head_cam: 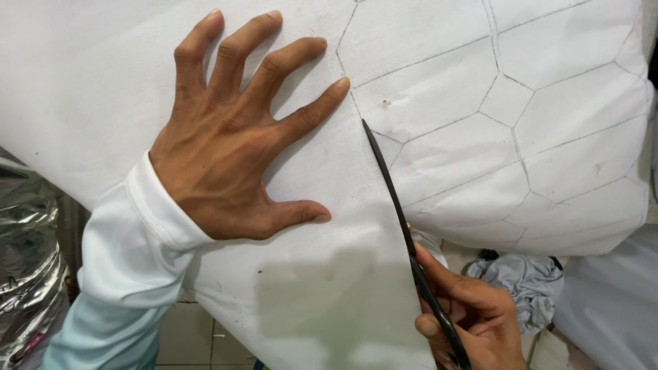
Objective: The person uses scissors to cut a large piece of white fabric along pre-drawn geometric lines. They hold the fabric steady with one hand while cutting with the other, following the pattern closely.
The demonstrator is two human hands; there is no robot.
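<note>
2 hands at white fabric (329, 301), left hand (236, 147) splayed flat on it, right hand (473, 315) gripping black scissors (404, 226)

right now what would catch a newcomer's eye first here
First the left hand, fingers spread flat on the white fabric at upper left. Next the black scissors in the right hand at lower right, blades shut or nearly so, running up the cloth's cut edge towards the pencilled polygon outlines on the right half. Crinkled silver foil shows at far left.

White cloth (322, 288) w/ pencilled shapes over unseen work surface.
</note>
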